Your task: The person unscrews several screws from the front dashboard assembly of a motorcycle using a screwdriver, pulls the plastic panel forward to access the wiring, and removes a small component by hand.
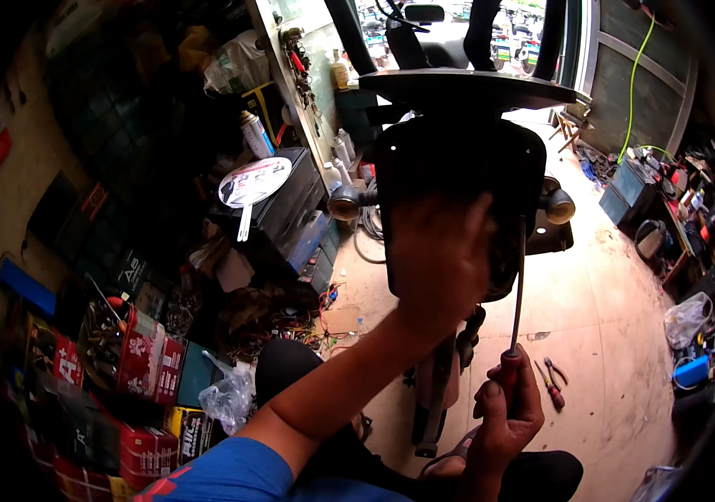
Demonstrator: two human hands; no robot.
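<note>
In front of me stands the dark rear end of a scooter or similar two-wheeler, with a black panel (458, 159) facing me and a round lamp (345, 203) on its left side. My left hand (441, 259) reaches up against the lower part of this panel. Deep shadow and blur hide what its fingers do. My right hand (515, 422) grips the red handle of a screwdriver (519, 301). The long shaft points upward, its tip by the panel's lower right edge. Another round lamp (560, 207) sticks out just right of the tip.
Pliers (556, 371) and a red-handled screwdriver (557, 398) lie on the floor at the right. A round paper fan (255, 182) rests on a black cabinet. Red boxes (153, 356) and a plastic bag (228, 397) crowd the left. Tools and parts line the right wall.
</note>
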